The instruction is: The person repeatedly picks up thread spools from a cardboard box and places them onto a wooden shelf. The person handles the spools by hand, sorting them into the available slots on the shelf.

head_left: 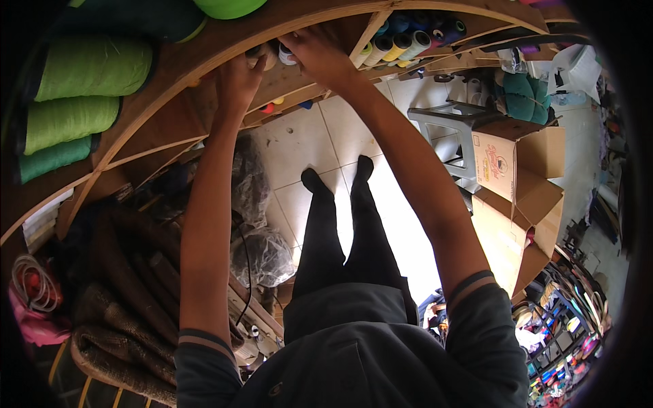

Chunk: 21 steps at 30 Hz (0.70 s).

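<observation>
Where the curved wooden shelf (204,58) crosses the top of the view, both of the person's hands reach into one compartment: left hand (238,83), thumb raised beside a tan spool (271,57), other fingers partly hidden; right hand (320,60), fingertips out of sight at the shelf edge, just beside a white spool (288,56). Whether either hand's fingers grip a spool, one cannot tell. Both spools sit between the hands, in the shaded compartment. Adjoining compartment, right: a row of thread cones (403,46), yellow, white and dark among them. Upper left: large lime-green spools (95,69), with a teal spool (56,160) below. Floor: pale square tiles (289,139), brightly lit in the middle; the person's dark-covered feet (314,181) stand on them. Right side: one grey stool (468,139); open cardboard boxes (493,166), beside and below it; one tied teal bundle (522,98). Lower right: a dark rack (554,350) crowded with small multicoloured articles. Left side: clear plastic bags (262,258); thick brown rolled material (119,357), heaped; pink cloth (37,319), with a coiled pale cable (34,289) above it.
</observation>
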Tool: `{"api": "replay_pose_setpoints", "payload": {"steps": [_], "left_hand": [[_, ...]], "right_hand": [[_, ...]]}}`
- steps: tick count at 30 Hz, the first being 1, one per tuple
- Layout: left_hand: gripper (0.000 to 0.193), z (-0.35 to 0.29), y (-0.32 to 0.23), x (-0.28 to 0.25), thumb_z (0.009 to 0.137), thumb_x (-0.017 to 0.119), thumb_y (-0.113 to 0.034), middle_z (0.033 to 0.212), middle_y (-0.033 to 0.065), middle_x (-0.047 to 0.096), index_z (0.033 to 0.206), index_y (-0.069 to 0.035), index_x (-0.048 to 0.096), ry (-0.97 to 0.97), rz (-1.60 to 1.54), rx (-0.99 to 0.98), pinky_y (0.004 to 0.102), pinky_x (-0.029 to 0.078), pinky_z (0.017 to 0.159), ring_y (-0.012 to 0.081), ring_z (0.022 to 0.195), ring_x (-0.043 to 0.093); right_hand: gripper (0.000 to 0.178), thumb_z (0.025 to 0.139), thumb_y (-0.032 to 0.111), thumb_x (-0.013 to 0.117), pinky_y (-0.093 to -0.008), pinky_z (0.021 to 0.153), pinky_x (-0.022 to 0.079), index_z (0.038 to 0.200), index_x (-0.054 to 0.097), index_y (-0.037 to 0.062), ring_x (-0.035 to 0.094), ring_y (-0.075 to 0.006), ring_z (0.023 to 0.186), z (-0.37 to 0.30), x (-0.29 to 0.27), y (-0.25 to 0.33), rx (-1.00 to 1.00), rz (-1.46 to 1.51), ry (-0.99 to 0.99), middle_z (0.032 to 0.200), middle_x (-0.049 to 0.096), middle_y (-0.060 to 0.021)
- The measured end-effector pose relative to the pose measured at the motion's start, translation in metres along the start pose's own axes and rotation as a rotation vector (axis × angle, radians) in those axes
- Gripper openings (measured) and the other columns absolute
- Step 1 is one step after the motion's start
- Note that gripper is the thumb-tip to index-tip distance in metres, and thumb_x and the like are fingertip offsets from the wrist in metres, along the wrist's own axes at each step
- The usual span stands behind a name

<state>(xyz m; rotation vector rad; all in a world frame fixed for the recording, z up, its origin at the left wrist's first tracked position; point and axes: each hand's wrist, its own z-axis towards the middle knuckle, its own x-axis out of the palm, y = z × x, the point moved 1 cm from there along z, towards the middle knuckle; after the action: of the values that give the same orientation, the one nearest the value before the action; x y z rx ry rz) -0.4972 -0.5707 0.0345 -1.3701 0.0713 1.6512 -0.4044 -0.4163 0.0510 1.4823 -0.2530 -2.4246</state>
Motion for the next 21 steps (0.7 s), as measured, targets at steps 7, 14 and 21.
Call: {"api": "replay_pose_setpoints", "payload": {"steps": [7,14,21], "left_hand": [[0.052,0.011,-0.022,-0.013,0.076,0.07,-0.012,0.11,0.0162,0.062,0.124,-0.006,0.054,0.168,0.134,0.13,0.0424,0.047,0.086,0.0366,0.1,0.058],[0.039,0.015,-0.026,-0.02,0.078,0.065,-0.008,0.111,0.0109,0.061,0.116,-0.009,0.058,0.367,-0.067,0.346,0.0415,0.048,0.086,0.0317,0.103,0.058],[0.048,0.005,-0.045,-0.029,0.071,0.071,-0.005,0.11,0.0116,0.061,0.117,-0.007,0.057,0.538,-0.251,0.297,0.0395,0.048,0.087,0.0319,0.102,0.058]], "right_hand": [[0.039,0.071,0.002,0.068,-0.0414,0.098,0.044,0.108,0.056,0.0055,0.051,-0.0312,0.113,0.004,-0.008,-0.007,-0.024,0.138,0.158,0.119,0.05,-0.0104],[0.034,0.073,0.001,0.07,-0.0418,0.088,0.046,0.101,0.051,0.005,0.048,-0.0316,0.114,-0.013,-0.046,0.015,-0.076,0.259,0.327,0.116,0.049,-0.0094],[0.031,0.073,0.001,0.07,-0.0415,0.088,0.047,0.096,0.05,0.0069,0.05,-0.0323,0.112,-0.015,-0.074,0.032,0.006,0.399,0.648,0.109,0.054,-0.0082]]}}
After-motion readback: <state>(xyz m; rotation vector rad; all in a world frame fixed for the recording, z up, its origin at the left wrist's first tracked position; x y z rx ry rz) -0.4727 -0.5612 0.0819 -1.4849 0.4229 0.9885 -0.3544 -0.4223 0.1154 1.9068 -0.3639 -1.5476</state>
